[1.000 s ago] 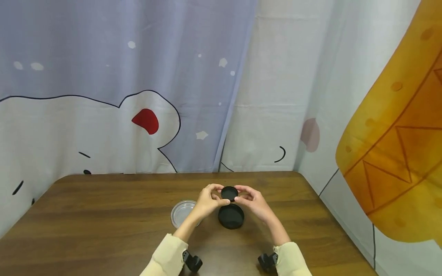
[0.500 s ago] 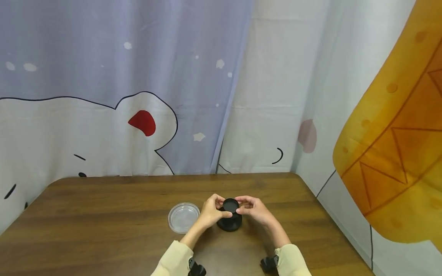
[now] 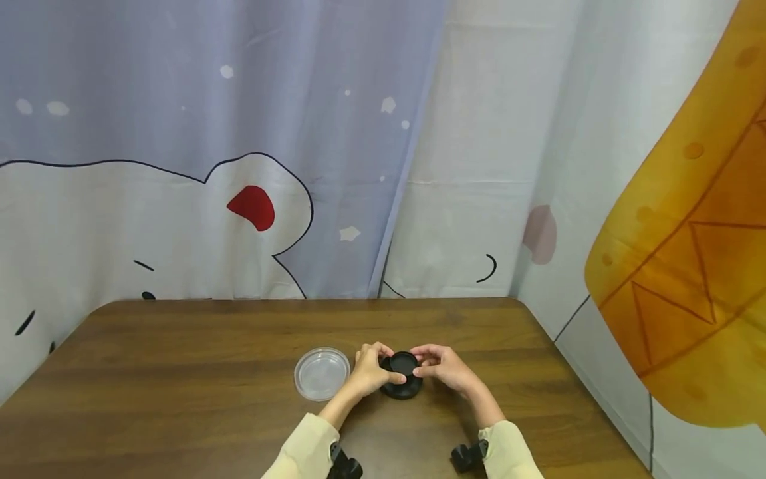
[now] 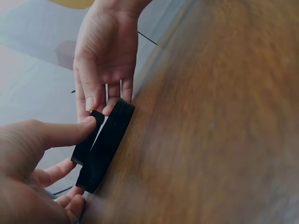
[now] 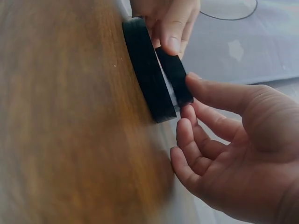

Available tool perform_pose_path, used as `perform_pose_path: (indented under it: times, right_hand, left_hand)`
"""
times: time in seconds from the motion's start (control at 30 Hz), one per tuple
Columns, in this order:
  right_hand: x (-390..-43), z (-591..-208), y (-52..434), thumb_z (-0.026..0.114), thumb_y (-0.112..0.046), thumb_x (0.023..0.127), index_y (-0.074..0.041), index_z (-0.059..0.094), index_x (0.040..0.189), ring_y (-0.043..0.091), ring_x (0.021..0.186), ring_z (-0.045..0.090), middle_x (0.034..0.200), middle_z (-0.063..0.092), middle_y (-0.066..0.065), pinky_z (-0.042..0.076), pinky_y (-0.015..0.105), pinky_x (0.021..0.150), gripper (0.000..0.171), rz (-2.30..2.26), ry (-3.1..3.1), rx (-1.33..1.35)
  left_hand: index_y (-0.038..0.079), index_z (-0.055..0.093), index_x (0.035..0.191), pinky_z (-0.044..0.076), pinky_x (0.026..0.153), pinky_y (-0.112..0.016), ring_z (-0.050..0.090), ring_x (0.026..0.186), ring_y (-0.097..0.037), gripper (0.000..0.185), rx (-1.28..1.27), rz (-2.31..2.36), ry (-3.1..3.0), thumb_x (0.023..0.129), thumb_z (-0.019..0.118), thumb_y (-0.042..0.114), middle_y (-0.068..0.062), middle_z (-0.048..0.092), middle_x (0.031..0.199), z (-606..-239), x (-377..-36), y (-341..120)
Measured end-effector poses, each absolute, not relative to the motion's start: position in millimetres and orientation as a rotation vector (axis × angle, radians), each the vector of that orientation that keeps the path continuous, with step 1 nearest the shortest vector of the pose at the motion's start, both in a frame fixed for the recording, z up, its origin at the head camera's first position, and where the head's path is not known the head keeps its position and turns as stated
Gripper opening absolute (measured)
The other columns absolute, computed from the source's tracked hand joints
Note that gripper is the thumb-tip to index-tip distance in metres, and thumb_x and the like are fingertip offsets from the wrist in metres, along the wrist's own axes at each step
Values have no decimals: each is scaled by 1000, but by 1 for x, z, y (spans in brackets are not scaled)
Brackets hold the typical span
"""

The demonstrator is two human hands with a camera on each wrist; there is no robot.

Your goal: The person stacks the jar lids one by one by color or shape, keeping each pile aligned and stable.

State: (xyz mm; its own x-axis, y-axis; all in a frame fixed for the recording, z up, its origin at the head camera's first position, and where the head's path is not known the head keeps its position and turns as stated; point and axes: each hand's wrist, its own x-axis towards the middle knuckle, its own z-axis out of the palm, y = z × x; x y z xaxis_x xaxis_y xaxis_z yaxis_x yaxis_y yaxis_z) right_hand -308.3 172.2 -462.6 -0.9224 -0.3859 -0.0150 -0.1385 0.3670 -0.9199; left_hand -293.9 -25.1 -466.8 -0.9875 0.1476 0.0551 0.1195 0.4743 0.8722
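On the brown wooden table (image 3: 179, 372), the leftmost thing was a clear, round, shallow plastic lid (image 3: 322, 373), lying flat at about nine o'clock from the hands and just beside the left hand (image 3: 370, 371), with nothing on it. The left hand, in a pale cream sleeve (image 3: 302, 452), pinched the left edge of a small black round plastic disc (image 3: 403, 362) between thumb and fingertips; the left wrist view showed its thumb pressed flat on the disc's upper face and its other fingers curled below. That small disc sat over a larger black round plastic disc (image 3: 402, 388), which lay flat on the table near its middle, toward the front edge; in the wrist views a thin bright gap showed between the two at one side, so the upper one appeared tilted or not fully seated. The right hand (image 3: 445, 368), at three o'clock from the discs, grasped the small disc's right edge with its thumb and forefinger, the remaining fingers loosely bent beside the larger disc's rim. The two hands hid most of both discs' sides from the head view. Behind the table, at twelve o'clock, hung a printed cartoon curtain (image 3: 239, 166), and at two o'clock an orange patterned cloth (image 3: 688, 266) draped down.
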Motion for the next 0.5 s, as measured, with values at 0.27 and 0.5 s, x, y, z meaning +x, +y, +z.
perform_pose_path:
  times: [0.27, 0.5]
  right_hand:
    - [-306, -468, 171, 70, -8, 80, 6, 57, 120, 10, 85, 53, 109, 59, 22, 46, 18, 72, 44, -1558, 2381, -464]
    - [-305, -465, 167, 69, -1, 79, 8, 57, 117, 14, 81, 49, 102, 56, 22, 42, 18, 66, 41, -1553, 2401, -469]
  left_hand:
    - [3, 58, 97, 34, 89, -47, 36, 104, -31, 46, 329, 1484, 2717, 61, 84, 15, -18, 46, 111, -470, -288, -28]
    - [4, 57, 97, 34, 89, -46, 36, 103, -30, 45, 368, 1480, 2728, 62, 84, 15, -18, 45, 110, -472, -289, -27]
